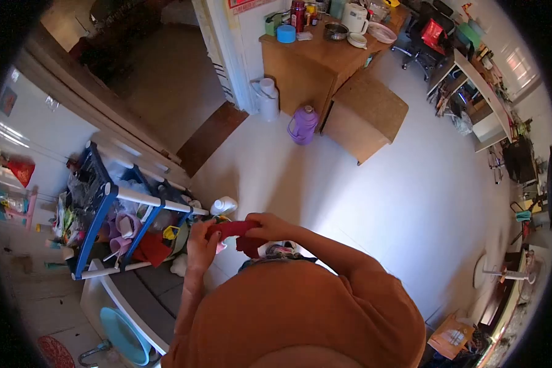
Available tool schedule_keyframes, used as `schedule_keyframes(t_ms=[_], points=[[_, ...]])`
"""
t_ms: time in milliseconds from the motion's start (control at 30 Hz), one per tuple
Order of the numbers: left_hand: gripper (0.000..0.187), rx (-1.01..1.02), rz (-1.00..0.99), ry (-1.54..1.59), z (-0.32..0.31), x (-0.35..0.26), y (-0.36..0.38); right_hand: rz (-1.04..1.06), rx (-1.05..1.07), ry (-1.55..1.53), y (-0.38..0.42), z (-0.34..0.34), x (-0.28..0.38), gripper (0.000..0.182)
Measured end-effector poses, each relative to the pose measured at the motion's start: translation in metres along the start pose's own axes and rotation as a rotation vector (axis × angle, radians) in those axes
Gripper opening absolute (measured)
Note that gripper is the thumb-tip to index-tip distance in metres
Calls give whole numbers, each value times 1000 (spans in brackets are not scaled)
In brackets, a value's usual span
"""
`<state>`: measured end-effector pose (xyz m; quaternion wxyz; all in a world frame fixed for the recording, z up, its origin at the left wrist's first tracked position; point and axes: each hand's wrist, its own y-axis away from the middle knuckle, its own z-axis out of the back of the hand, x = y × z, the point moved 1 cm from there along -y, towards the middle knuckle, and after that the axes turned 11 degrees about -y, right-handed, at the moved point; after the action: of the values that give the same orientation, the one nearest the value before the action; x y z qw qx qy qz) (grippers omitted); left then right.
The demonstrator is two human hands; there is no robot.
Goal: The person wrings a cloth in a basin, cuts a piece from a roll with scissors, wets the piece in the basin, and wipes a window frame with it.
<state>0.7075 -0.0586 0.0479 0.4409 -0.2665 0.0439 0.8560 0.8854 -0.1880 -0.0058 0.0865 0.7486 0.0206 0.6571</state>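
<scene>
A dark red cloth [234, 229] is stretched between my two hands in front of my body. My left hand [201, 246] grips its left end, thumb pointing up along the fabric. With fingers closed, my right hand [270, 227] pinches the other end, and a fold of the cloth hangs below it. Just beyond the hands, on the floor, is a white bottle [224, 206]. To the left of my left hand stands a blue-and-white shelf rack [95, 211] filled with bags, cups and other household items.
A purple thermos [303, 125] and a white one [267, 101] stand on the floor by a wooden desk [300, 64]. A brown box [368, 113] is beside the desk. At lower left, a turquoise basin [124, 336] sits near a tap. An office chair [420, 55] is far right.
</scene>
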Motion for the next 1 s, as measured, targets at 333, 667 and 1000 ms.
schedule_keyframes(t_ms=[333, 667, 1000], points=[[27, 401, -32, -67, -82, 68, -94, 260, -556, -623, -26, 196, 25, 40], [32, 380, 166, 92, -98, 194, -228, 267, -1381, -551, -150, 482, 72, 41], [32, 295, 264, 176, -68, 272, -442, -1128, -213, 244, -141, 453, -195, 48]])
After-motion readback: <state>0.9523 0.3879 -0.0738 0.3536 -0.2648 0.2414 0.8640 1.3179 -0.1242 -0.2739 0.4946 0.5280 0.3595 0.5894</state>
